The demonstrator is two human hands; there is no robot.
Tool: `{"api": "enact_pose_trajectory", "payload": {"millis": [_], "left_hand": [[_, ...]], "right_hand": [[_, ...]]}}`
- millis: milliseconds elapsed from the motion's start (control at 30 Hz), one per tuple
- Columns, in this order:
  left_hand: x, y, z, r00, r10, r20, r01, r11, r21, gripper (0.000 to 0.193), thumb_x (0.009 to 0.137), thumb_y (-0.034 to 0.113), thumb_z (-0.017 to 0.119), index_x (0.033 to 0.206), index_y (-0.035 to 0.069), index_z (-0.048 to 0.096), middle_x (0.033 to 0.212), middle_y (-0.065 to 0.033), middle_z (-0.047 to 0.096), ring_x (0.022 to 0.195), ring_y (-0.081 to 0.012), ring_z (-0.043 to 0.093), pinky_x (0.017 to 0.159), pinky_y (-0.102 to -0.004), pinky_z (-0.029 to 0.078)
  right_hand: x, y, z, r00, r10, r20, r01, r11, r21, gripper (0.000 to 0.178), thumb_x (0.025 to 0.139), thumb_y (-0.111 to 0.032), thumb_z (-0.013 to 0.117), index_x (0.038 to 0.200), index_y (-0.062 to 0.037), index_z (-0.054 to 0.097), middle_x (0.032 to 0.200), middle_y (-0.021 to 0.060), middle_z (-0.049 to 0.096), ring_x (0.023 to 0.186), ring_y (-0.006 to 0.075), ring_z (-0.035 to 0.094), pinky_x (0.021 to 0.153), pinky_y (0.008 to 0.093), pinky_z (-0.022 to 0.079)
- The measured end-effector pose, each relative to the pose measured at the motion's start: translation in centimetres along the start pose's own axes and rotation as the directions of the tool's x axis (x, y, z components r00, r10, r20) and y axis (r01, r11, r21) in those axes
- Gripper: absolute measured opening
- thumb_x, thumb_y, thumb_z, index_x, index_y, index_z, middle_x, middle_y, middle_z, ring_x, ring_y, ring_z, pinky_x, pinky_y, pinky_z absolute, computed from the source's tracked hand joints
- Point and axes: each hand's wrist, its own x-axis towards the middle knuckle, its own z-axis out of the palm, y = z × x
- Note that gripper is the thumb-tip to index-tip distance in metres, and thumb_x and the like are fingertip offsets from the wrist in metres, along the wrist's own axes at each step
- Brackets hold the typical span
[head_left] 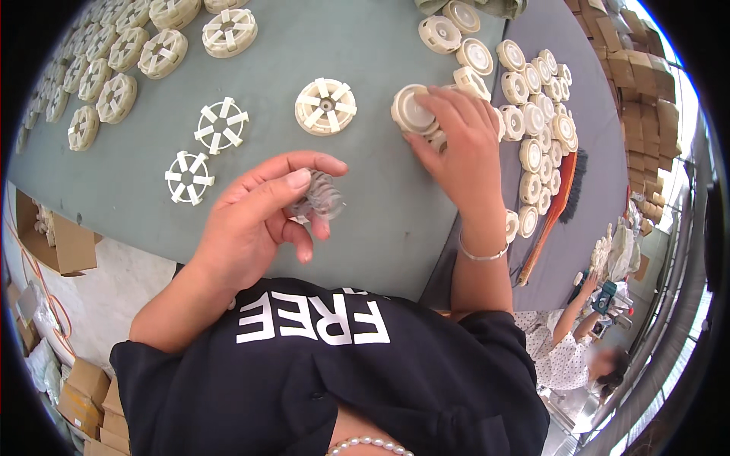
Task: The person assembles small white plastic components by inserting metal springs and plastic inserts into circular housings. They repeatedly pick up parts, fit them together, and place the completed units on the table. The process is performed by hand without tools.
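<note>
My left hand [255, 209] is closed around a small bunch of translucent grey plastic pieces [325, 197], pinched between thumb and fingers above the table. Their exact kind is hard to make out. My right hand [468, 140] grips a round cream plastic housing [409, 114] with a whitish disc in its face; the fingers hide part of it. Between the hands, farther off, lies a cream housing with a spoked ring [325, 106] seated on it. Left of that, two loose white spoked rings [222, 125] lie flat, one nearer me than the other.
Rows of assembled spoked housings [162, 53] fill the far left of the green table [365, 251]. Many cream housings [532, 121] crowd the right, beside a wooden-handled brush [559, 201]. Cardboard boxes [76, 235] stand on the floor at left. Another person [566, 349] works at far right.
</note>
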Motion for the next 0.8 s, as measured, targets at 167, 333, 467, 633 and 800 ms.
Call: {"api": "enact_pose_trajectory", "payload": {"millis": [167, 333, 467, 633, 800], "left_hand": [[-0.2, 0.4, -1.2, 0.998, 0.048, -0.038, -0.044, 0.994, 0.103, 0.036, 0.107, 0.022, 0.063, 0.136, 0.001, 0.065, 0.11, -0.0079, 0.072, 0.091, -0.0132, 0.072, 0.06, -0.0259, 0.06], [0.0, 0.1, -0.8, 0.995, 0.098, -0.013, -0.094, 0.981, 0.169, 0.034, 0.105, 0.018, 0.068, 0.136, 0.004, 0.066, 0.114, -0.0058, 0.072, 0.099, -0.0136, 0.073, 0.07, -0.0275, 0.062], [0.3, -0.3, -0.7, 0.994, 0.102, -0.047, -0.088, 0.968, 0.234, 0.034, 0.104, 0.017, 0.07, 0.136, 0.005, 0.066, 0.114, -0.0049, 0.072, 0.1, -0.0136, 0.073, 0.073, -0.0277, 0.062], [0.4, -0.2, -1.1, 0.994, 0.104, -0.041, -0.092, 0.968, 0.233, 0.035, 0.104, 0.019, 0.072, 0.135, 0.005, 0.066, 0.112, -0.0045, 0.073, 0.102, -0.0138, 0.073, 0.074, -0.0272, 0.062], [0.4, 0.0, -1.4, 0.991, 0.124, -0.054, -0.109, 0.968, 0.226, 0.035, 0.103, 0.019, 0.073, 0.135, 0.005, 0.067, 0.113, -0.0045, 0.074, 0.103, -0.0141, 0.073, 0.075, -0.0269, 0.061]], "right_hand": [[-1.1, -2.8, -0.5, 0.989, 0.089, 0.119, -0.137, 0.855, 0.501, 0.031, 0.084, -0.002, 0.074, 0.115, -0.0072, 0.072, 0.112, 0.0095, 0.074, 0.102, 0.0314, 0.068, 0.093, 0.0418, 0.052], [-0.9, -2.3, 0.6, 0.994, 0.045, 0.099, -0.086, 0.881, 0.466, 0.029, 0.091, 0.0, 0.065, 0.119, -0.0057, 0.071, 0.106, 0.0108, 0.073, 0.095, 0.0312, 0.067, 0.089, 0.0439, 0.052], [-1.2, -3.6, 0.7, 0.976, 0.182, 0.121, -0.218, 0.827, 0.518, 0.038, 0.089, -0.007, 0.073, 0.127, -0.0057, 0.07, 0.115, 0.0136, 0.07, 0.104, 0.0323, 0.067, 0.094, 0.0456, 0.053], [-1.1, -3.5, -1.0, 0.926, -0.168, 0.338, -0.013, 0.881, 0.473, 0.058, 0.081, -0.014, 0.088, 0.134, -0.0069, 0.067, 0.134, 0.0149, 0.063, 0.117, 0.0362, 0.065, 0.1, 0.0443, 0.055], [-1.9, -3.8, 0.3, 0.939, 0.007, 0.345, -0.314, 0.431, 0.846, 0.056, 0.078, -0.012, 0.09, 0.13, -0.0066, 0.067, 0.139, 0.0131, 0.064, 0.127, 0.0398, 0.063, 0.109, 0.0483, 0.051]]}}
